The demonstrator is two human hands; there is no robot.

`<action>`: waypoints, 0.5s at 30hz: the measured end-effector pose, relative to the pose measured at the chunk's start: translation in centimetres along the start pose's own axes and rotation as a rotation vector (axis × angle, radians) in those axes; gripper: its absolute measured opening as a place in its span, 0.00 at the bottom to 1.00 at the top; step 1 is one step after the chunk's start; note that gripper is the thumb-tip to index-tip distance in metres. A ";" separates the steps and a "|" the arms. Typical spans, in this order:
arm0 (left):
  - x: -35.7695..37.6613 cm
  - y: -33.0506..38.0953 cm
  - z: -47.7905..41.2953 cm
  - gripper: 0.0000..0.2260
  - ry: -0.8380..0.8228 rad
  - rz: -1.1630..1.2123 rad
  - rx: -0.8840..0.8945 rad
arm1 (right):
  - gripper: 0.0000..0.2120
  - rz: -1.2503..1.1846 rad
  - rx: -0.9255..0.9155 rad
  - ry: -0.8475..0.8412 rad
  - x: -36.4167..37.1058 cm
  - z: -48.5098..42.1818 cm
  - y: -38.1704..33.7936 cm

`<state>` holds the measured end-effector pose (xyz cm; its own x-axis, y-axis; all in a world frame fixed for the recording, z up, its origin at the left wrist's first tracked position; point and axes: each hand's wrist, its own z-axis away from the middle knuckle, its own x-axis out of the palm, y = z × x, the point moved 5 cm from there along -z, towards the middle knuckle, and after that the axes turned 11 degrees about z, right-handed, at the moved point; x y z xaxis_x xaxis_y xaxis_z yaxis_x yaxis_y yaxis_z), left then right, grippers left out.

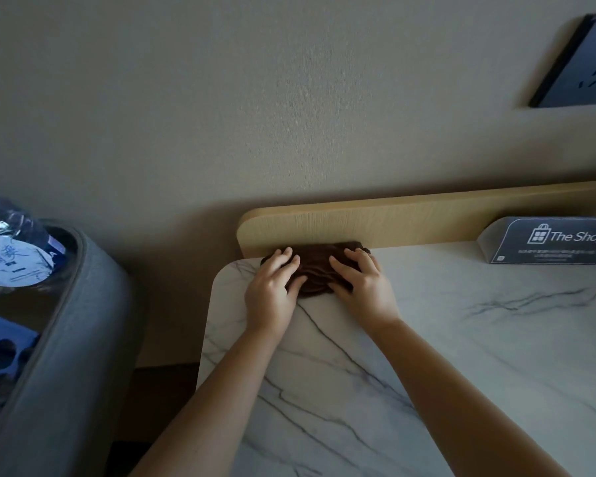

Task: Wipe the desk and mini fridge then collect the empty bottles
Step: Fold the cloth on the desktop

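Head view: both palms down on a brown cloth (315, 270) at the bench's (461, 339) far left corner, against the wooden backboard (393, 218). Left hand (272, 287) and right hand (362, 287) spread-fingered, pressing, not pinching. Probably mid-wipe of the bench. No fridge in view. Crumpled bottle (14, 242) in the grey bin (83, 339) at left; further collecting likely pending.

Cloth (319, 270): on my desk (427, 356), at its far left corner.
My left hand (272, 290): on the cloth's left part.
My right hand (363, 290): on the cloth's right part.
Back panel (427, 218): just behind the cloth, touching it.
Sign card (551, 241): on the desk, well right of the cloth.
Wall socket (578, 63): above the cloth, far right.
Container (83, 339): well left of the cloth, off the desk.
Bottle (11, 242): in the container.
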<state>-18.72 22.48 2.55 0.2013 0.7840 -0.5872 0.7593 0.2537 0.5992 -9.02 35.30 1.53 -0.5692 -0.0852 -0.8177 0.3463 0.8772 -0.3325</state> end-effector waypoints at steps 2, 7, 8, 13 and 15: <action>0.0 0.0 0.1 0.16 -0.009 0.001 -0.007 | 0.22 0.005 0.001 -0.012 0.0 0.1 -0.2; -0.2 0.7 0.3 0.19 -0.118 -0.051 -0.043 | 0.24 0.006 0.004 -0.106 -0.6 0.6 -0.5; -0.4 0.9 0.4 0.20 -0.165 -0.085 -0.037 | 0.24 0.009 0.005 -0.132 -0.9 0.8 -0.6; -2.3 2.2 1.5 0.22 -0.285 -0.224 -0.037 | 0.23 0.045 0.057 -0.212 -3.3 2.4 -1.2; -3.7 3.3 2.7 0.20 -0.256 -0.221 -0.045 | 0.22 0.060 0.058 -0.215 -4.9 3.5 -2.0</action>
<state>-15.23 18.88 5.22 0.1876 0.5413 -0.8196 0.7750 0.4311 0.4621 -4.32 32.26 4.56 -0.3764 -0.1374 -0.9162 0.4206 0.8558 -0.3011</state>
